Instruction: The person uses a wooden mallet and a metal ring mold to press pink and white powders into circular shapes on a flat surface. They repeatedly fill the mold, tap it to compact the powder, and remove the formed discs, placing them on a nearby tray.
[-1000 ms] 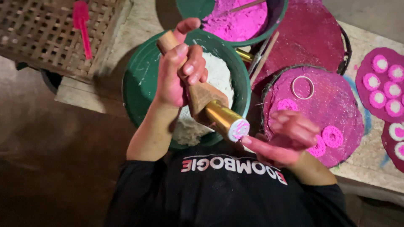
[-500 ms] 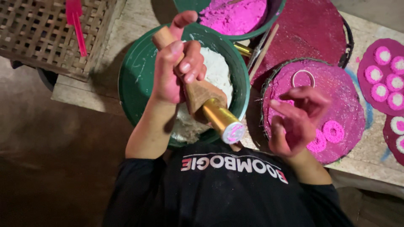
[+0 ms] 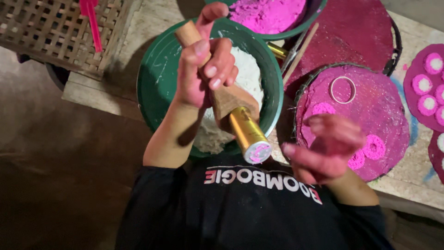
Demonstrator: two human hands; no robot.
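pink powder stains nearly everything here. our left hand (image 3: 203,69) is wrapped tight around the wooden handle of a stamp tool (image 3: 229,99), tilted so its brass barrel points back toward our chest, its round end face caked with pink and white. it hangs over the green bowl of white powder (image 3: 157,78). our right hand (image 3: 328,148) hovers loose and empty just beside the barrel's end, fingers spread, blurred so we can't quite tell how far they curl. we judge the step in hand to be loading or clearing the stamp; the next move calls for a steady swing right, over the round pink tray (image 3: 388,115), and a square press down beside the pink rings (image 3: 372,147) already there. a metal ring (image 3: 342,90) lies on that tray. a second bowl of pink powder (image 3: 268,14) sits on the desk (image 3: 120,41) beyond, and a wooden lattice (image 3: 41,32) lies to the left.
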